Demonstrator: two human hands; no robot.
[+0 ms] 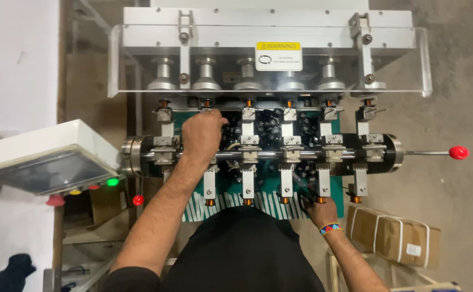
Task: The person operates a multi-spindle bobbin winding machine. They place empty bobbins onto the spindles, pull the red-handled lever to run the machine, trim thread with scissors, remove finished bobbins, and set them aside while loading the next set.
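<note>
Left hand (203, 132) fisted over the winding machine's spindle row (269, 155) — right hand (318, 208) pinches a coil (321, 199).

Green tray (331, 199) under winding machine (263, 154) holds loose black parts (269, 127).

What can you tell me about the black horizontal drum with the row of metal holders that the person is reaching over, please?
The black drum lies horizontally across the machine, below the clear guard. Silvery end caps close both ends, and a thin rod with a red knob sticks out on the right. Pale metal holders stand in rows along it, each tipped with a small copper-coloured coil. The left hand rests over its upper left part; the right hand touches a lower coil near its right side.
</note>
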